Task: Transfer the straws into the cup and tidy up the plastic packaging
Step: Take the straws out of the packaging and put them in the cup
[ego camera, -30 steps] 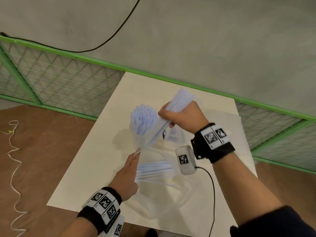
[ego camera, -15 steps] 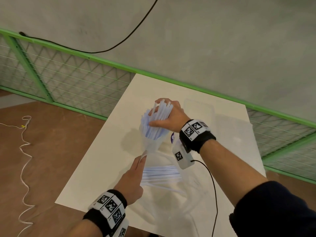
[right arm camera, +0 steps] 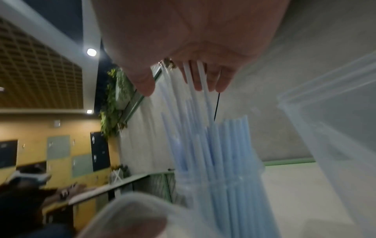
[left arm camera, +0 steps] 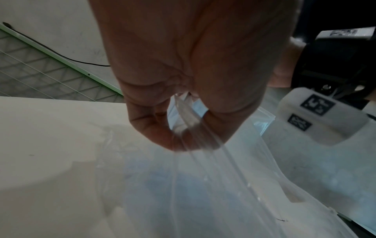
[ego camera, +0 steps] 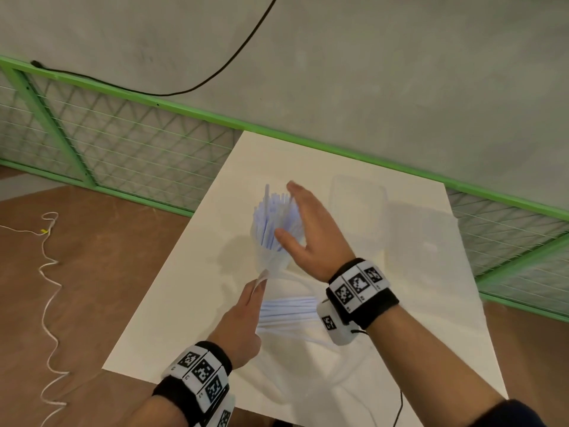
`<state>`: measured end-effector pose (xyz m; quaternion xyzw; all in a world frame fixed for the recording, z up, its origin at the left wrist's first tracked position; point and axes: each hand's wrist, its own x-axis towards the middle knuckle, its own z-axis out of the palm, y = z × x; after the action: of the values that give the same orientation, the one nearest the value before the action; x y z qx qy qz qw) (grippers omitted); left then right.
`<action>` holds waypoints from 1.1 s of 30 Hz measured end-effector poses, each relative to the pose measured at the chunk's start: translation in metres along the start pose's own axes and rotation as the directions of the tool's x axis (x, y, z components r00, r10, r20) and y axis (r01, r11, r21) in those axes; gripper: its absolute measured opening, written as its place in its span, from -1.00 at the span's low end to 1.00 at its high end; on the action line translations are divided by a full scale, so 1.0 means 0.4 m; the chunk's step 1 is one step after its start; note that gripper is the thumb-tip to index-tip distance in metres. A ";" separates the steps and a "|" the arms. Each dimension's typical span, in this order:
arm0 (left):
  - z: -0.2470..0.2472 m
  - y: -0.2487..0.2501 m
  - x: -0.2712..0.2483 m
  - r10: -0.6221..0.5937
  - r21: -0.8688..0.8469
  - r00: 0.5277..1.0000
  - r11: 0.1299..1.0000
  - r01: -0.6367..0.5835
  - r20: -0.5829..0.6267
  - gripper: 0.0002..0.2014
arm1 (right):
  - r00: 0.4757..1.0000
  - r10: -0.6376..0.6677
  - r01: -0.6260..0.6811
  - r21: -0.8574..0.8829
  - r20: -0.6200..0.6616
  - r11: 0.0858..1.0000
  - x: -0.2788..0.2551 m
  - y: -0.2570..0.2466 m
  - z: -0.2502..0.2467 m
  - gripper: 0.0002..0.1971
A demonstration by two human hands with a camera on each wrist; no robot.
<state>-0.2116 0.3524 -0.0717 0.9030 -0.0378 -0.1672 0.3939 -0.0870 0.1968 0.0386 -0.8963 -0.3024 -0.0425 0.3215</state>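
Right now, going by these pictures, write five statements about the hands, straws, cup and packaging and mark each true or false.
1. The right hand clenches a bundle of straws. False: its fingers are straight, beside the straws in the cup.
2. The left hand pinches the plastic packaging. True.
3. All the straws are in the cup. False: loose straws lie on the table.
4. The cup stands upright. True.
5. The cup is opaque black. False: it is clear.

- Right hand [ego camera: 303, 229]: raised, fingers straight and together, thumb apart, palm facing left.
- Left hand [ego camera: 243, 318]: lower, nearer the body, thumb and fingertips pinched together.
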 end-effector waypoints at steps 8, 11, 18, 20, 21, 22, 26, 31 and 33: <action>0.002 0.013 0.000 -0.038 0.011 0.999 0.999 0.038 -0.005 0.03 | 0.998 -0.045 0.056 -0.265 0.049 0.963 0.009 0.052 0.080 -0.48; 0.002 0.014 -0.001 -0.047 0.024 0.999 0.999 0.047 -0.002 0.02 | 0.998 -0.045 0.058 -0.340 0.046 0.939 0.010 0.061 0.090 -0.47; -0.003 0.012 -0.007 -0.041 0.022 0.999 0.999 0.041 0.000 0.04 | 0.999 0.037 -0.031 -0.182 0.027 0.983 -0.013 0.028 0.060 -0.16; -0.005 0.014 -0.009 -0.042 0.019 0.999 0.999 0.043 -0.006 0.04 | 0.997 -0.003 -0.004 -0.082 -0.083 0.997 -0.018 0.006 0.056 -0.14; -0.006 0.014 -0.010 -0.040 0.020 0.999 0.999 0.040 -0.005 0.04 | 0.994 -0.031 0.021 -0.098 -0.103 0.995 -0.021 -0.003 0.060 -0.16; -0.006 0.015 -0.011 -0.039 0.023 0.999 0.999 0.039 -0.003 0.02 | 0.994 -0.053 0.039 -0.152 -0.091 0.988 -0.025 -0.007 0.070 -0.20; -0.008 0.024 -0.013 -0.060 0.040 0.998 0.997 0.060 -0.008 -0.01 | 0.996 -0.024 0.057 -0.395 0.088 0.917 -0.042 0.015 0.123 -0.33; -0.010 0.013 -0.013 -0.026 0.014 1.000 1.000 0.026 -0.006 0.03 | 0.994 -0.050 0.033 -0.172 -0.097 0.985 -0.031 0.000 0.090 -0.30; -0.015 0.018 -0.015 -0.030 0.020 1.000 0.999 0.030 -0.001 0.01 | 0.987 -0.062 0.042 -0.133 -0.150 0.990 -0.020 -0.015 0.078 -0.25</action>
<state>-0.2147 0.3528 -0.0613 0.9074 -0.0256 -0.1725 0.3825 -0.1006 0.2151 0.0148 -0.9012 -0.2966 -0.1394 0.2837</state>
